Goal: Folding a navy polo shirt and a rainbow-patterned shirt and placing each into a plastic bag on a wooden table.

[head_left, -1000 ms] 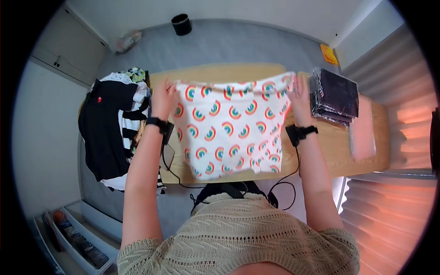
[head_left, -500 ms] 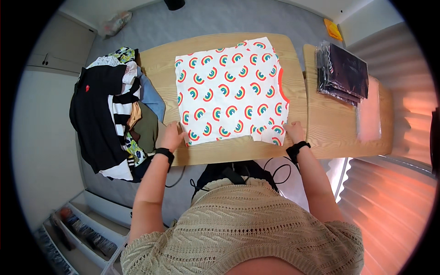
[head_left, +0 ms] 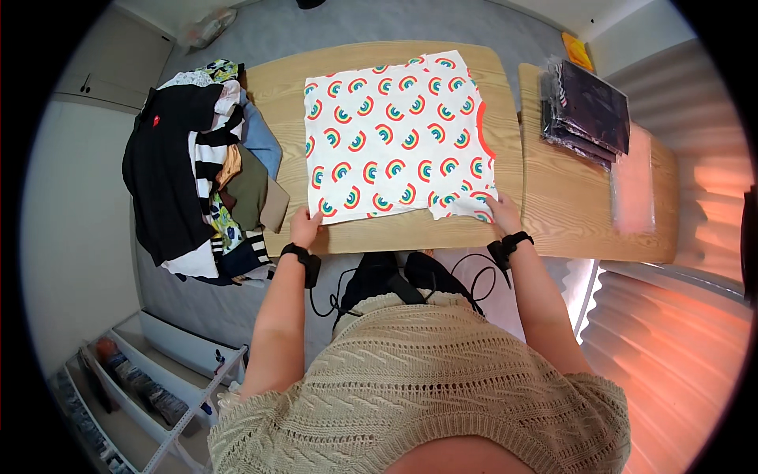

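A white T-shirt (head_left: 395, 142) with a rainbow print and a red-trimmed neckline lies spread on the wooden table (head_left: 379, 236), its neck end to the right. My left hand (head_left: 305, 227) pinches the near left corner at the hem. At the near right, the fingers of my right hand (head_left: 505, 213) close on the edge of the sleeve (head_left: 466, 207). Small creases run along the shirt's near edge beside that sleeve. Each wrist wears a black band with a small device.
A heap of clothes with a black shirt (head_left: 170, 174) on top stands left of the table. On the adjoining table at right are dark packaged garments (head_left: 592, 110) and clear plastic sleeves (head_left: 633, 182). A white rack (head_left: 170, 395) is at lower left; black cables (head_left: 483, 276) hang near my waist.
The whole view has shifted, so the table sits higher in it. My right hand has come from beside the sleeve onto its edge, and my left fingers have closed on the hem corner.
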`<state>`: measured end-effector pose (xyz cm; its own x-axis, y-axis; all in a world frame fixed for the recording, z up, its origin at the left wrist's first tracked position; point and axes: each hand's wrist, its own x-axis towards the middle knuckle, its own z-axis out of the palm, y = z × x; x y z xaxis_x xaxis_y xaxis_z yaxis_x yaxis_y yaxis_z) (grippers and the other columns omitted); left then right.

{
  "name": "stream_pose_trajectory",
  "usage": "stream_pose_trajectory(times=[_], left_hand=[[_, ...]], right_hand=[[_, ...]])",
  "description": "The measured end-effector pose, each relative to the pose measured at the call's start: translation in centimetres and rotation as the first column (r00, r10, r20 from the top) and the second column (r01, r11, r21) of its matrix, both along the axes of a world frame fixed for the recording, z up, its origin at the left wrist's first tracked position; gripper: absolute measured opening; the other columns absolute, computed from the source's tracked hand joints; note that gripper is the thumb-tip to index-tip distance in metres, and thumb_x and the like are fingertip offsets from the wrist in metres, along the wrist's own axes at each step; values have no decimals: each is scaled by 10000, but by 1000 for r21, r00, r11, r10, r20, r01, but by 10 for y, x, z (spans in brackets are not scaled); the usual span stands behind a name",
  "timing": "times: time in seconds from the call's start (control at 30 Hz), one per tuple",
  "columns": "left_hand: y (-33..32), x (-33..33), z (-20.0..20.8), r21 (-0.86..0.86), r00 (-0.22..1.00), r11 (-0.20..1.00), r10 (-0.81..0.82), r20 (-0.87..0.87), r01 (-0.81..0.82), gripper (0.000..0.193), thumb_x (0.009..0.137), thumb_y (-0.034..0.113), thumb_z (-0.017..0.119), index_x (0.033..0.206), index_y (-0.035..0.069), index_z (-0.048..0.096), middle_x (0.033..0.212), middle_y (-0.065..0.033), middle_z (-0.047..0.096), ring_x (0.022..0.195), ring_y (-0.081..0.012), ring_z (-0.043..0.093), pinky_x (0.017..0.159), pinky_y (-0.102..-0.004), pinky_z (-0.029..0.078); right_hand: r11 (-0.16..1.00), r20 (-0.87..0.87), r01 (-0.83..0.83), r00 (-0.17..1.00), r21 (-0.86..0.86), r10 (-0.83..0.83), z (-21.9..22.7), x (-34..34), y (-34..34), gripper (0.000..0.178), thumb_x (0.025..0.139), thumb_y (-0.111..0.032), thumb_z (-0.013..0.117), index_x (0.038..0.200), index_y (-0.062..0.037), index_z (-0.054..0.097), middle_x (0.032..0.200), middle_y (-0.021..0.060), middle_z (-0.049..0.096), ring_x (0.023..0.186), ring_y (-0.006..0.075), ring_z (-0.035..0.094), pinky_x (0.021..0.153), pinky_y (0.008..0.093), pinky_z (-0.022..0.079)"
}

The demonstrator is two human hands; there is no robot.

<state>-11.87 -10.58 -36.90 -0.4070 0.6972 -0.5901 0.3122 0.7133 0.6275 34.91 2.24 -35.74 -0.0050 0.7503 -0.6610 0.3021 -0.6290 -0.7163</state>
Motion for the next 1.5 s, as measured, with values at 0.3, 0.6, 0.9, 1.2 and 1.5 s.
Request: stream_pose_trajectory(times=[0.3, 0.6, 0.9, 1.2, 1.5], left_hand=[[-32, 20, 30, 78, 910, 990, 79, 406, -121, 302, 857, 167, 621, 1125, 38, 571, 767, -1, 599, 599, -82, 557, 583, -202, 475], [23, 9, 31, 169, 755, 931, 147, 639, -325, 214, 909, 167, 535, 1015, -16, 572, 932, -91, 644, 798, -140, 636, 656, -202, 495], [39, -8, -8, 288, 985, 958, 56, -163, -7, 435, 843, 212, 613, 1198, -6, 486, 1034, -109, 600, 918, -189, 587, 758, -295, 465], [25, 16, -26, 4, 930, 997, -72, -359, 79, 334, 782, 305, 679, 807, -16, 586, 757, -105, 636, 740, -220, 608, 666, -335, 472], [15, -1, -62, -17, 982, 999, -39, -187, 36, 317, 801, 287, 656, 681, 11, 556, 639, -104, 615, 570, -211, 596, 556, -342, 464]], right_hand=[[990, -88, 92, 993, 103, -83, -15, 22, 3, 302, 782, -60, 651, 1052, 37, 557, 949, 73, 626, 821, 141, 598, 731, 266, 481], [993, -406, 74, 913, 88, -32, -12, 22, 64, 184, 864, -156, 583, 936, 8, 626, 879, 91, 652, 721, 120, 612, 594, 225, 481], [963, -94, 88, 993, 253, -66, -71, 33, 79, 189, 856, -170, 587, 939, -1, 605, 778, 40, 618, 643, 100, 562, 550, 202, 458], [920, 365, -87, 929, 383, -64, -62, 23, 39, 293, 743, -282, 716, 817, -13, 627, 837, 113, 616, 777, 202, 579, 694, 313, 459], [883, 497, -205, 867, 422, -36, -49, 14, 23, 348, 737, -322, 725, 728, -1, 591, 781, 131, 559, 720, 239, 536, 663, 346, 439]])
